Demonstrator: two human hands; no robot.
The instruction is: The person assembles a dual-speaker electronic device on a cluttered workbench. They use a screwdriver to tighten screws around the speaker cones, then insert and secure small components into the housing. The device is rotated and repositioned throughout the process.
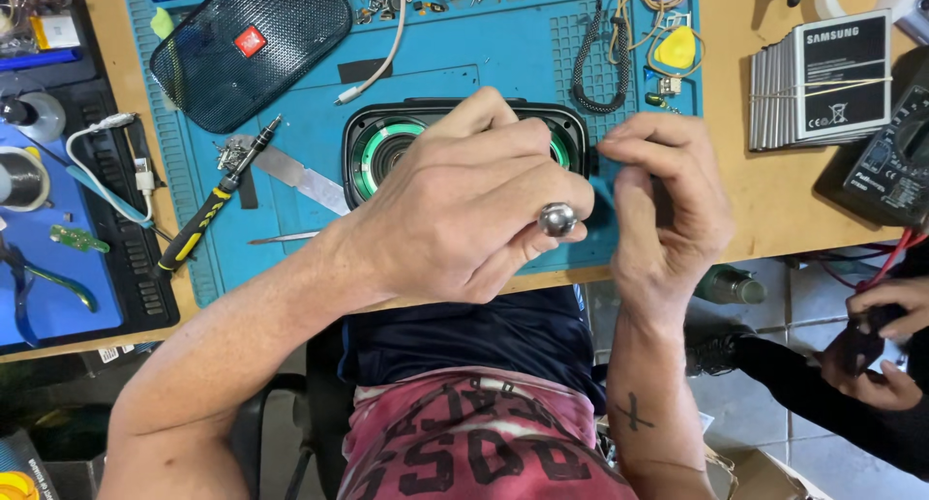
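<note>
1. Wooden bench [764, 200] carries a blue work mat [484, 55] that covers most of its middle, and the near edge of the bench runs just under both hands.
2. On the mat, close to this near edge, lies an opened black speaker housing [387, 147] with a green-ringed driver [379, 156] that looks upward.
3. Left hand [474, 205] lies over the right part of the housing with its fingers curled; a metal ring [558, 218] sits on one finger. I cannot tell what the fingers grip under them.
4. Right hand [668, 205] stands at the right end of the housing, fingers bent toward it and touching its edge; whether it pinches something is hidden.
5. Left of the housing, a black and yellow screwdriver [208, 210] lies slanted, and a black mesh grille [252, 45] rests near the far left corner of the mat.
6. At the right edge of the bench stands a stack of phone batteries [823, 79] bound with a rubber band.
7. Another person's hands [885, 340] show below the right edge of the bench.
</note>
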